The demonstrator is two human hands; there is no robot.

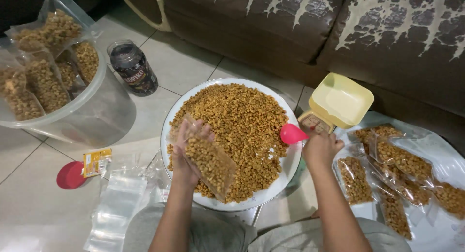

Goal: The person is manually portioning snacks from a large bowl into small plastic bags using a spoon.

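My left hand (186, 150) holds a small clear plastic bag (210, 162) partly filled with golden-brown snack pieces, tilted over a big white round tray (290, 165) heaped with the same snack (237, 121). My right hand (320, 148) grips a pink scoop (292, 134) at the tray's right rim, its bowl pointing left over the heap. Just beyond that hand stands a small yellow kitchen scale (339, 101) with an empty square pan.
Several filled bags (392, 174) lie on a plastic sheet at the right. A clear tub (72, 111) of filled bags stands at the left, beside a dark jar (133, 68). Empty clear bags (116, 198), a red lid (69, 175) and a yellow sachet (97, 162) lie on the tiled floor. A brown sofa runs behind.
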